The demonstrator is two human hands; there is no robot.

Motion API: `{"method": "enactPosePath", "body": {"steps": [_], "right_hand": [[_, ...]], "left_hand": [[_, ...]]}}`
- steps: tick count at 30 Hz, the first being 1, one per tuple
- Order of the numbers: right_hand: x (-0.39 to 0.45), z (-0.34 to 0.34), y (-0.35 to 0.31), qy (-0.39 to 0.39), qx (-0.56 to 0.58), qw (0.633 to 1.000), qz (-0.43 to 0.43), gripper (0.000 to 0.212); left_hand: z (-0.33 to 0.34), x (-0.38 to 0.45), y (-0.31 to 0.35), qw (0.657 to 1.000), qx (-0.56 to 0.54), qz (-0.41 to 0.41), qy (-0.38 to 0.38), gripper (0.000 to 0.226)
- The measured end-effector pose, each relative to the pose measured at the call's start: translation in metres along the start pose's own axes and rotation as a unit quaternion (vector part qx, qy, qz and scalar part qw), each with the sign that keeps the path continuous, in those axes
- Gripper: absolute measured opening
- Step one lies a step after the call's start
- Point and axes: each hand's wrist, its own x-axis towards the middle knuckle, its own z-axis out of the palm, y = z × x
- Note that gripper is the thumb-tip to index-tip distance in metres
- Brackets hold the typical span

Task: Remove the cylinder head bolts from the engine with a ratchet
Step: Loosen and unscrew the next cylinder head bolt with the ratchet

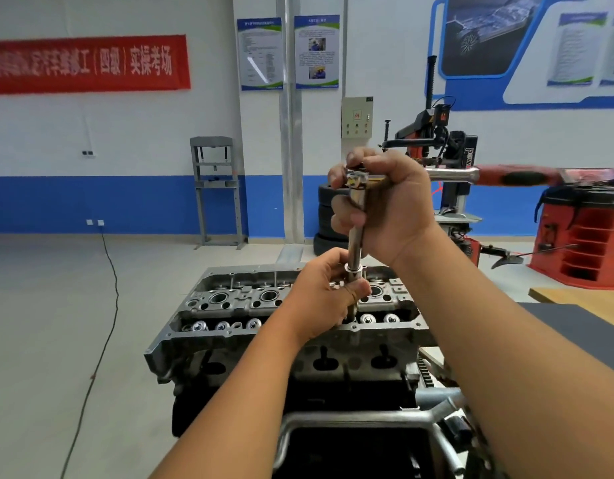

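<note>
The grey aluminium cylinder head [229, 305] sits on top of the engine in front of me, its spark plug wells and valve gear exposed. A chrome ratchet [450, 174] with a red and black handle points right, held level above the head. A long chrome extension bar [354, 243] drops from the ratchet head down toward the right half of the cylinder head. My right hand [385, 205] wraps the ratchet head and the top of the extension. My left hand [319, 299] pinches the socket at the lower end of the extension. The bolt itself is hidden under my fingers.
The engine rests on a metal stand [360, 420]. A tyre changer [447, 157] and red cabinet [589, 247] stand at the right, stacked tyres [328, 219] behind my hands, a grey press frame [217, 191] by the wall. A black cable [108, 305] crosses the floor left. A table corner [582, 305] lies to the right.
</note>
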Motion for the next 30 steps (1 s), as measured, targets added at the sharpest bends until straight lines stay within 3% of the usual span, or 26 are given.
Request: {"method": "enactPosePath", "body": {"steps": [5,9,11,14,19,23,25,28,30], "right_hand": [[-0.006,0.009,0.015,0.097,-0.112,0.978,-0.146,0.002],[0.006,-0.001,-0.002,-0.014,-0.035,0.999,0.009,0.008],[0.006,-0.009,-0.008,-0.022,0.01,0.999,0.036,0.01],[-0.001,-0.01,-0.004,0.015,0.01,1.0,0.001,0.007],[-0.007,0.011,0.015,0.108,-0.114,0.977,-0.146,0.002],[0.001,0.001,-0.004,0.009,-0.038,0.999,-0.002,0.005],[0.002,-0.007,-0.011,-0.003,-0.006,1.0,0.028,0.009],[-0.002,-0.006,-0.004,0.031,-0.013,0.999,-0.008,0.007],[-0.007,0.0,0.008,0.087,-0.068,0.99,-0.092,0.001]], "left_hand": [[-0.001,-0.001,-0.002,1.0,0.025,0.014,0.01,0.018],[-0.004,-0.004,0.003,1.0,0.008,0.0,-0.012,0.007],[-0.004,-0.004,0.003,1.0,0.01,-0.004,-0.01,0.01],[-0.002,-0.003,0.002,0.999,0.031,-0.01,0.001,0.014],[-0.005,-0.004,0.001,0.999,0.043,-0.006,0.009,0.018],[-0.005,-0.005,0.003,0.999,0.009,-0.037,-0.003,0.021],[-0.006,-0.004,0.003,0.999,0.01,-0.043,-0.009,0.021],[-0.008,-0.003,0.0,0.999,0.036,-0.024,-0.011,0.019],[-0.009,-0.003,-0.001,0.998,0.061,-0.012,-0.015,0.02]]}}
